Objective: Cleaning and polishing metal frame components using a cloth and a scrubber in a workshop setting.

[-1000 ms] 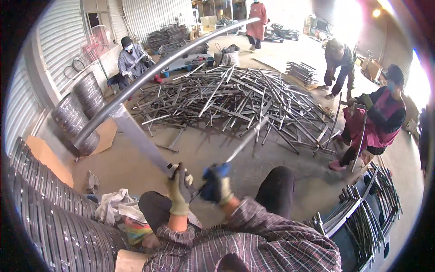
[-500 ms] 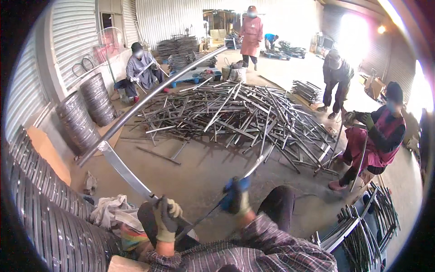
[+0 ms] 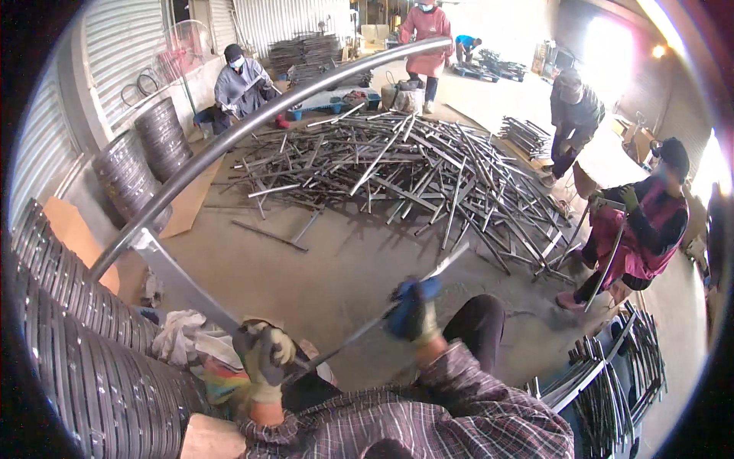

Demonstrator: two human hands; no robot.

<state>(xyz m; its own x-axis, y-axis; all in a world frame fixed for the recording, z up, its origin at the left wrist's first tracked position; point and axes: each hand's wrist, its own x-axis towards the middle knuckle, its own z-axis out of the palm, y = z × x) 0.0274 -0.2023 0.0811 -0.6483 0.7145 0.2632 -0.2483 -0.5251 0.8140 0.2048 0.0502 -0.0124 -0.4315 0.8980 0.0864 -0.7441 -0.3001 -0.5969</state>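
My left hand (image 3: pixel 264 358), in a grey and cream glove, is closed round the lower end of a T-shaped metal frame (image 3: pixel 191 279). This frame is a flat-sided bar joined to a long round tube (image 3: pixel 267 126), which slants up to the right across the view. My right hand (image 3: pixel 414 310), in a blue and cream glove, grips a long thin metal strip (image 3: pixel 352 339). One end of the strip points up right beyond my fist; the other runs down left to near my left hand. Whether it touches the frame, I cannot tell.
A wide heap of metal pieces (image 3: pixel 382 176) covers the floor ahead. Stacked dark bars (image 3: pixel 92 375) stand at my left, with a crumpled cloth (image 3: pixel 183 336) beside them. More bars (image 3: pixel 604 390) lie at lower right. One seated person (image 3: pixel 650 229) works on the right; others are farther back.
The T-shaped frame has tilted closer, its tube's upper end shifting up and right. My right hand has moved slightly right with the strip, which now lies at a flatter slant.
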